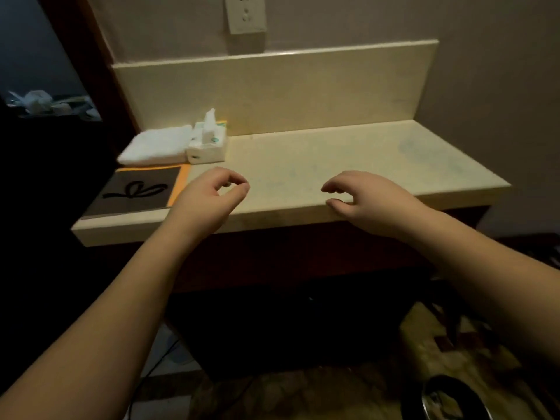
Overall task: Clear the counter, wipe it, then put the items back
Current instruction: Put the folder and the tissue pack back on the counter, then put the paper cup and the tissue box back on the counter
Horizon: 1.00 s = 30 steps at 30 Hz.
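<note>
A cream counter point(348, 159) runs along the wall under a raised backsplash. At its left end lie a folded white towel point(156, 145), a white tissue pack point(207, 144) with a tissue sticking up, and a grey folder with an orange border point(139, 189). My left hand point(209, 198) hovers over the counter's front, just right of the folder, fingers loosely curled and holding nothing. My right hand point(366, 198) hangs over the front edge near the middle, fingers also loosely curled and empty.
A wall socket point(245, 13) sits above the backsplash. A dark cabinet front lies below the counter. On the patterned floor at lower right stands a dark round bin point(451, 398). Cluttered items point(45, 104) lie on a dark surface at far left.
</note>
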Available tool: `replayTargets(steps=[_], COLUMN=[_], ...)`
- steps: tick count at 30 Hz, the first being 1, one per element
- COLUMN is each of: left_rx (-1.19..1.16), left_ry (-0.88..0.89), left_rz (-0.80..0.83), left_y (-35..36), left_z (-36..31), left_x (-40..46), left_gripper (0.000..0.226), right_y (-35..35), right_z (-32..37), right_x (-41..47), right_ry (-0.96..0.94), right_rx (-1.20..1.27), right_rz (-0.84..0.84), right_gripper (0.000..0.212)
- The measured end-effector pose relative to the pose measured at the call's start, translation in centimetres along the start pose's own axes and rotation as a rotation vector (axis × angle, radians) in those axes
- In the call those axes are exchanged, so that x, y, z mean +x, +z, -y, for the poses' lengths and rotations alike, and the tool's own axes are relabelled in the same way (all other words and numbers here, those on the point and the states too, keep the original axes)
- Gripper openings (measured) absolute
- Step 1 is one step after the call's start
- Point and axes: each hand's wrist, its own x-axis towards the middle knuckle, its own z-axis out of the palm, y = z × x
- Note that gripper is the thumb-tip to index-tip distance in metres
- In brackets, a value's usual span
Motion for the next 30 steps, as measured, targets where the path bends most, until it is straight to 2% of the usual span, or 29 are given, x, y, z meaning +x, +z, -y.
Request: replayTargets(steps=[5, 11, 14, 22, 30], left_rx=[0.024, 0.069, 0.091, 0.11, 0.132], left_ry=[0.124, 0.261, 0.298, 0.433, 0.566], left_rz=[0.209, 0.474, 0.584, 0.877, 1.092], left_y=[8.4, 19.2, 25.0, 37.9, 48.4], left_z=[-6.4, -13.4, -16.7, -25.0, -31.6], left_x=[-3.1, -7.3, -9.6, -16.0, -19.6], left_gripper=[0.012, 0.021, 0.024, 0.028, 0.028], right_y=[-1.2, 0.0, 1.2, 5.1, 6.5], right_z=[-6.2, -13.9, -16.7, -20.5, -24.2], right_x=[-11.3, -24.8, -31.6, -47.2, -55.9], right_ry=[0.121, 0.387, 0.549, 0.964, 1.24], right_rx=[-0.038, 0.019, 0.036, 0.173, 0.266], right_rz=[0.062, 0.176, 0.161, 0.199, 0.187], right_gripper=[0.035, 0.034, 0.033, 0.036, 0.036])
